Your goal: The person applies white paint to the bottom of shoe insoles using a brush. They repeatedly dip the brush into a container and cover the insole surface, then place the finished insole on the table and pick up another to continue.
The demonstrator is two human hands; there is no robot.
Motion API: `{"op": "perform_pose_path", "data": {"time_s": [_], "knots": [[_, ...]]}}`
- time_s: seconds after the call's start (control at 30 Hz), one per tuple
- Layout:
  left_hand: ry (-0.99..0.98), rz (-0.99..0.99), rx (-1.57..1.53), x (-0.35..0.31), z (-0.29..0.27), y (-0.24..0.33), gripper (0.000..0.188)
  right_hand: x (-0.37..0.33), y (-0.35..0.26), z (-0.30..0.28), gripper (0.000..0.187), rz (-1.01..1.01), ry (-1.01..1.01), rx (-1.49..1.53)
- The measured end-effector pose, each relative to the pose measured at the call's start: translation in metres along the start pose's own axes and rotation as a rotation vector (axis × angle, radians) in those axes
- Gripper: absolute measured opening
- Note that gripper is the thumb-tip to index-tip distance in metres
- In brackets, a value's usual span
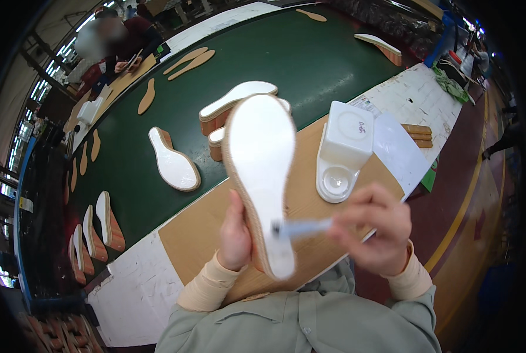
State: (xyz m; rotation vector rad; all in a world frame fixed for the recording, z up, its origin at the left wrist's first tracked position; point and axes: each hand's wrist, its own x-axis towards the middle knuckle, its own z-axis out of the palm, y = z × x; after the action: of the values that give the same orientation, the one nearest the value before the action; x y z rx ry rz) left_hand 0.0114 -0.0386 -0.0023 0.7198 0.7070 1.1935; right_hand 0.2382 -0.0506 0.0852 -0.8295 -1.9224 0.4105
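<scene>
My left hand (pixel 236 235) is closed on the edge of a wedge shoe sole (pixel 262 135), near its narrow end. The sole is held up with its white face toward me and a woven-looking tan band around its side. In my right hand (pixel 376 229) is a brush (pixel 304 228) with a pale handle, blurred by motion. Its dark tip lies over the narrow part of the white face; whether it touches cannot be made out. Just beyond my right hand stands a white plastic dispenser (pixel 348 132) with a small round cup (pixel 336 181) at its near end.
Behind the held sole, more wedge soles (pixel 237 97) rest on the green belt (pixel 263 47); one (pixel 173 160) lies left, several (pixel 111 220) stand lower left. Flat tan insoles (pixel 192 63) lie farther off. Brown board (pixel 198 235) covers my bench. A person (pixel 127 44) works across the belt.
</scene>
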Motion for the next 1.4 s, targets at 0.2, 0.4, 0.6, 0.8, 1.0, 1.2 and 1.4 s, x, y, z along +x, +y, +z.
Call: {"op": "perform_pose_path", "data": {"time_s": [0.2, 0.4, 0.6, 0.8, 1.0, 1.2, 1.4], "knots": [[-0.034, 0.022, 0.104, -0.004, 0.011, -0.008, 0.079, 0.007, 0.001, 0.026, 0.017, -0.121, 0.162, -0.305], [0.152, 0.079, 0.077, -0.004, 0.02, -0.003, 0.079, 0.005, -0.008, 0.025, 0.017, -0.065, 0.168, -0.218], [-0.026, 0.068, -0.041, 0.007, 0.007, 0.011, 0.078, -0.014, -0.018, 0.024, 0.016, -0.121, -0.022, -0.193], [0.01, 0.086, 0.05, 0.012, 0.006, 0.016, 0.077, 0.0, -0.011, 0.016, 0.015, -0.03, 0.082, -0.212], [-0.062, 0.032, 0.081, 0.017, -0.002, 0.029, 0.076, -0.016, -0.015, 0.013, 0.015, -0.211, -0.169, -0.102], [-0.148, -0.172, 0.036, 0.016, 0.007, 0.026, 0.071, 0.006, 0.014, 0.009, 0.019, -0.183, -0.008, -0.176], [-0.256, -0.311, 0.045, 0.014, 0.002, 0.032, 0.068, -0.007, 0.003, 0.004, 0.017, -0.233, -0.212, 0.017]]}}
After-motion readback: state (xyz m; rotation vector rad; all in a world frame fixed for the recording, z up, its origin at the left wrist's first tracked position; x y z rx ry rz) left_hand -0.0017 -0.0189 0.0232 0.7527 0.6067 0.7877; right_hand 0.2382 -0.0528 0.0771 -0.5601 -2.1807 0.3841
